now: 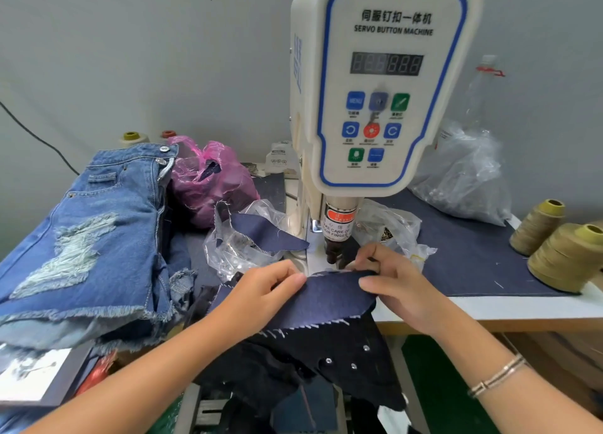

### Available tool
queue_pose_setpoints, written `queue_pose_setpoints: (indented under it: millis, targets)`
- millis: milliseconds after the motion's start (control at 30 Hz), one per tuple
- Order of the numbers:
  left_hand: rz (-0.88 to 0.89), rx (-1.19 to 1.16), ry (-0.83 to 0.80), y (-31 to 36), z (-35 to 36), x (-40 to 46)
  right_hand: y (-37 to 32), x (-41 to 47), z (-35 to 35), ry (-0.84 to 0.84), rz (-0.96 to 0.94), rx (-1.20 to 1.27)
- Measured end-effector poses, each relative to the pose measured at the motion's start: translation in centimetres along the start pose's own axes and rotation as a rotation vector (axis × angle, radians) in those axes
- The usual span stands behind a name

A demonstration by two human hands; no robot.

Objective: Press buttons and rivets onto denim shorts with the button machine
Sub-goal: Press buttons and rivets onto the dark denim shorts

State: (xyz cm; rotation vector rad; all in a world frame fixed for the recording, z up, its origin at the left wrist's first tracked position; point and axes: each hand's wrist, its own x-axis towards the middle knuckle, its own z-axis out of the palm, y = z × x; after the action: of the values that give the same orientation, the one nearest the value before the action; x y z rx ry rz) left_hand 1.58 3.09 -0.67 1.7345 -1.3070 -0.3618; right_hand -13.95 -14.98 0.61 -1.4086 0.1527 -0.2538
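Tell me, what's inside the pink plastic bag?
Through the pink plastic bag a dark blue scrap of cloth shows near the top. The crumpled plastic hides whatever else is in it, and the light blue denim shorts cover its left edge.

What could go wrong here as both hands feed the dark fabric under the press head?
1. The right hand pinches the dark navy denim piece close beside the black press head; fingers could get caught.
2. The crumpled clear plastic bag lies near the pressing spot and might snag.
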Motion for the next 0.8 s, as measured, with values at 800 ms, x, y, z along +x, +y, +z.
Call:
queue_pose_setpoints:
  millis: [800]
  targets:
    - [-0.211, -0.096, -0.004, -1.8, 0.0, 3.1, 2.2, 2.0, -1.0, 0.373, 0.124, -0.013]
